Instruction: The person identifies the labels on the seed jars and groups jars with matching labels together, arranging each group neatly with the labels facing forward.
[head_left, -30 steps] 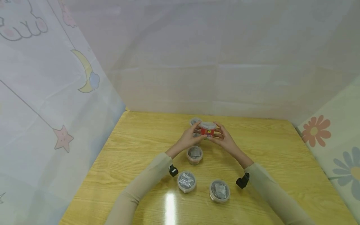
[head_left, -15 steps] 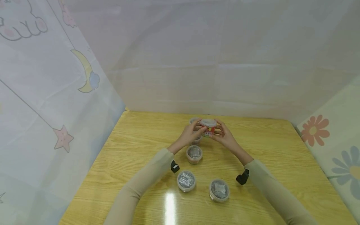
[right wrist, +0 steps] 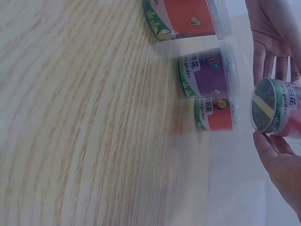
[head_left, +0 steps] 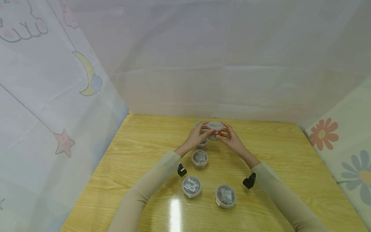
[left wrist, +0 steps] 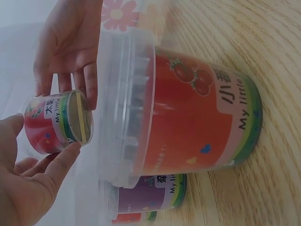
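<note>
A small lidded plastic cup [head_left: 215, 132] with a red label is held up off the table between both hands. Its base [left wrist: 81, 117] is visible in the left wrist view, with a pale strip across it. My left hand [head_left: 196, 138] grips the left side, thumb in front and fingers spread behind. On the other side, my right hand [head_left: 234, 143] grips it the same way; in the right wrist view its fingers [right wrist: 273, 153] touch the cup near the base. Just left of the held cup, a purple-labelled cup [right wrist: 207, 73] and a red-labelled one [right wrist: 214, 114] stand partly hidden in the head view.
Nearer on the wooden table [head_left: 145, 138] stand three more lidded cups: one in the middle [head_left: 200, 158], one front left [head_left: 192, 187] and one front right [head_left: 225, 196]. A pale cloth wall [head_left: 179, 90] rises behind the table, with printed cloths at both sides.
Both hands have shifted the cup slightly upward in the head view, and it has turned a little. The standing cups have not moved.
</note>
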Tool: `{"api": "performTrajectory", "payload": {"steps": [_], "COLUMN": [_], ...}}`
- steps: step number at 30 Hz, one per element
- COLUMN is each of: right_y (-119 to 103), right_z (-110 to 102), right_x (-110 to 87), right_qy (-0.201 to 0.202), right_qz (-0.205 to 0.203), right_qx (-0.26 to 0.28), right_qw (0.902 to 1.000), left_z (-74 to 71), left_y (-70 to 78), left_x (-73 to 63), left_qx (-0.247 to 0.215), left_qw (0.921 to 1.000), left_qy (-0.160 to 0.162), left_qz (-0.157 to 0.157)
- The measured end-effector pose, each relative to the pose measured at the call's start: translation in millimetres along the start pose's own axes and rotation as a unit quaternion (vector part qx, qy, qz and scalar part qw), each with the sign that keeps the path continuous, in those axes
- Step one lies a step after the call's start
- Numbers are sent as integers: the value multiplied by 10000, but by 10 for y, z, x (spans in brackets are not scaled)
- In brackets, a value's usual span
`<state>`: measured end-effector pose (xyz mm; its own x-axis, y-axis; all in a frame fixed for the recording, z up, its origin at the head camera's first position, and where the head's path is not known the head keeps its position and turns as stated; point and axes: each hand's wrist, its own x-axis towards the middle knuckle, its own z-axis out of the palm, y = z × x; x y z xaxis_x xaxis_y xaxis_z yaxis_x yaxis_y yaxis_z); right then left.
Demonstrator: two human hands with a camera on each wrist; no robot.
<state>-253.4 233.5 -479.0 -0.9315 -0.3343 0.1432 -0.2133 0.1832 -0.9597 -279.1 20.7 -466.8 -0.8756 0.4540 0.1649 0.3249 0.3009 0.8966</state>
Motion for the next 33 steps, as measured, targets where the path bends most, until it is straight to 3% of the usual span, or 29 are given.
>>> {"api": "performTrajectory", "payload": {"steps": [10, 25, 33], "right_y": [41, 35, -47], "right_z": [-36, -52, -63], "right_x": [37, 99, 90], "right_qy": [39, 362, 453], "right_qz": [-389, -444, -220], "right_qx": [-105, -116, -129], "right_qw": [9992, 9983, 9986], "left_z": [14, -2, 5], "left_y": [-8, 48, 2], "left_x": [54, 155, 189], "left_qx": [389, 469, 362], "left_qw": [9992, 9987, 9990], "left_qy": [24, 86, 205], "left_qz": [76, 181, 140]}}
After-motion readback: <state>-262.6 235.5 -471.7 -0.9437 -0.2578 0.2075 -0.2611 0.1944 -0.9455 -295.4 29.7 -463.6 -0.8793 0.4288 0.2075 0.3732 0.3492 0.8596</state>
